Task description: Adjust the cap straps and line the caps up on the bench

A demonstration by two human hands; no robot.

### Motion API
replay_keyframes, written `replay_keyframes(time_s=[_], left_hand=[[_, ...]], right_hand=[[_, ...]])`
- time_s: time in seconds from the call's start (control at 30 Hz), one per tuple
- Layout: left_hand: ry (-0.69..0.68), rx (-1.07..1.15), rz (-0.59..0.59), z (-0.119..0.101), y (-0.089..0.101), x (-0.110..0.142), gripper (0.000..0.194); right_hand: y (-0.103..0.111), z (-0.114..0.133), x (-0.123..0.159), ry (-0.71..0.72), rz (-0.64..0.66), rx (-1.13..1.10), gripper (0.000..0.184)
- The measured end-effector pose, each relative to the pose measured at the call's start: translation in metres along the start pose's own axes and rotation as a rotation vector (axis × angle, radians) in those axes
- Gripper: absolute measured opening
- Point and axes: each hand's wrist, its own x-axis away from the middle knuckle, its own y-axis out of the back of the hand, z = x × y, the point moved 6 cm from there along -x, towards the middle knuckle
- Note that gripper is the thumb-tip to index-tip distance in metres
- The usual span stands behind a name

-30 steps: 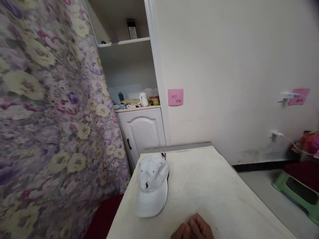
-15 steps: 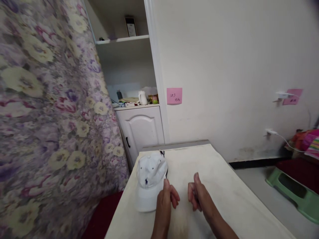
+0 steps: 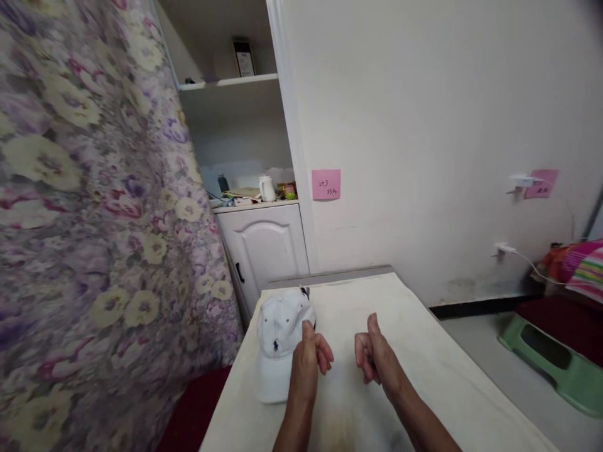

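"Over the counter (image 3: 348, 307), how are the left hand (image 3: 307, 364) and right hand (image 3: 379, 358) held?"
"Apart, thumbs raised clear of loosely curled fingers; the white cap (image 3: 276, 320), on the counter, is partly hidden by the left."

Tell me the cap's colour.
The cap is white with a small dark-blue logo; head view shows it best.

Left hand (image 3: 308, 361) and right hand (image 3: 374, 355): both human, ungloved. Left forearm (image 3: 293, 430) bare down to bottom frame edge. Right forearm (image 3: 419, 414) likewise bare, longer stretch visible. Both slim, tapering toward narrow wrists (image 3: 394, 386). Left thumb (image 3: 308, 330) and right thumb (image 3: 373, 325): rounded tips. Fingers (image 3: 325, 353) slender. Fine nail detail too small to tell. Upper arms cut off by frame.
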Motion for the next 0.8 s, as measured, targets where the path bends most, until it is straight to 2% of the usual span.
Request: replay_keyframes(time_s=[0.3,0.6,0.8], left_hand=[[0.01,0.02,0.016,-0.001,-0.004,-0.002,0.087],[0.022,0.031,0.027,0.001,-0.008,-0.007,0.087],[0.037,0.035,0.021,0.011,-0.011,-0.007,0.081]], right_hand=[[0.006,0.005,0.001,-0.002,0.016,0.007,0.082],[0.008,-0.002,-0.004,-0.003,-0.022,-0.012,0.082],[0.009,-0.01,-0.008,0.036,-0.018,-0.003,0.077]])
